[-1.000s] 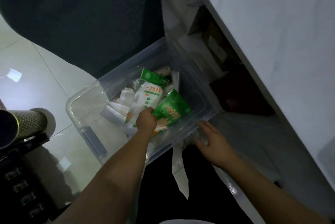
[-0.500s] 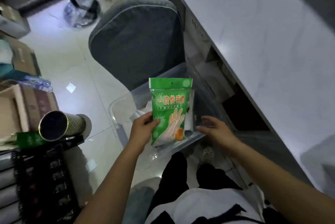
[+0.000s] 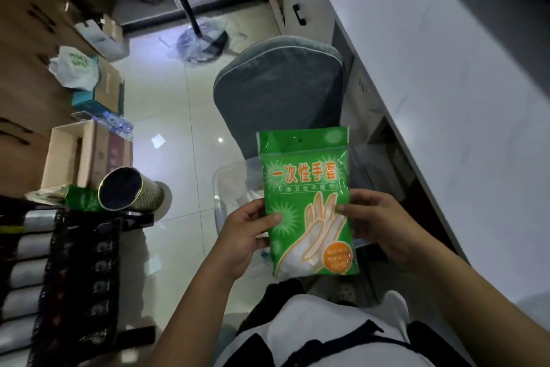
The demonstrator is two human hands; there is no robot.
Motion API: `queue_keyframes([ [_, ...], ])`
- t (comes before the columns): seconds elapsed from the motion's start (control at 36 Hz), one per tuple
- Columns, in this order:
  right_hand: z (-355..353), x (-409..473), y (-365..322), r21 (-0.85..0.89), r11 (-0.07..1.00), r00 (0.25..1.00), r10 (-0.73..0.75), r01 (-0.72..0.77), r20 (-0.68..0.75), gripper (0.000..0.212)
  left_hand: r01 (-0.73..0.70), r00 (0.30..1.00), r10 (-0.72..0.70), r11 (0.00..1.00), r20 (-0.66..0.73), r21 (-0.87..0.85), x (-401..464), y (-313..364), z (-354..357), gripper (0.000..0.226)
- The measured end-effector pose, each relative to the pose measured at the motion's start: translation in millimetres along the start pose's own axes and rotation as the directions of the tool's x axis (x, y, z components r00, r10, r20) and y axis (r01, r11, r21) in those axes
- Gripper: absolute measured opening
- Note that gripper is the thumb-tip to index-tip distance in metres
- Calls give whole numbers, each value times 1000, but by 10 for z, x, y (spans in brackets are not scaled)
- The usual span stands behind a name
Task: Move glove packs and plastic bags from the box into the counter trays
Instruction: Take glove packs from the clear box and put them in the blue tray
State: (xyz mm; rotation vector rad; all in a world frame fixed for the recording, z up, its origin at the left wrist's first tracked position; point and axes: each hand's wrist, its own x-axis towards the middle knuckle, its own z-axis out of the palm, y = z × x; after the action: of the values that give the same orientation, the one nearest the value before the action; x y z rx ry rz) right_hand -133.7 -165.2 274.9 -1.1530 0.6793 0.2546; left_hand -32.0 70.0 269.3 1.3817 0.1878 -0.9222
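Observation:
A green glove pack with orange lettering and a printed glove is held upright in front of me. My left hand grips its left edge, thumb on the front. My right hand grips its right edge. Behind and below the pack stands the clear plastic box on the floor, mostly hidden by the pack; some white plastic shows inside it.
The white counter runs along the right. A grey chair back stands beyond the box. A mesh cylinder, cardboard boxes and a dark rack line the left. Glossy floor tiles lie between.
The glove pack was picked out of the box by my left hand and raised. My right hand left the box rim and took hold of the pack's right edge. The view tilted up.

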Motion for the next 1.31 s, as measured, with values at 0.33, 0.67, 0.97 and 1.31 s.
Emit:
queue_keyframes([
  [0.33, 69, -5, -2, 55, 999, 998, 6, -2, -65, 35, 36, 999, -34, 997, 27, -71, 142, -71, 16, 28],
  [0.67, -85, -159, 254, 237, 964, 915, -11, 117, -404, 26, 284, 945, -273, 958, -180, 42, 1015, -559, -400, 20],
  [0.97, -163, -250, 539, 182, 983, 748, 95, 35, -657, 27, 294, 954, -226, 585, -196, 756, 2195, -1045, -564, 55],
  [1.31, -62, -296, 663, 167, 984, 662, 81, 68, -745, 25, 212, 965, -230, 386, -128, 898, 2909, -1219, -459, 44],
])
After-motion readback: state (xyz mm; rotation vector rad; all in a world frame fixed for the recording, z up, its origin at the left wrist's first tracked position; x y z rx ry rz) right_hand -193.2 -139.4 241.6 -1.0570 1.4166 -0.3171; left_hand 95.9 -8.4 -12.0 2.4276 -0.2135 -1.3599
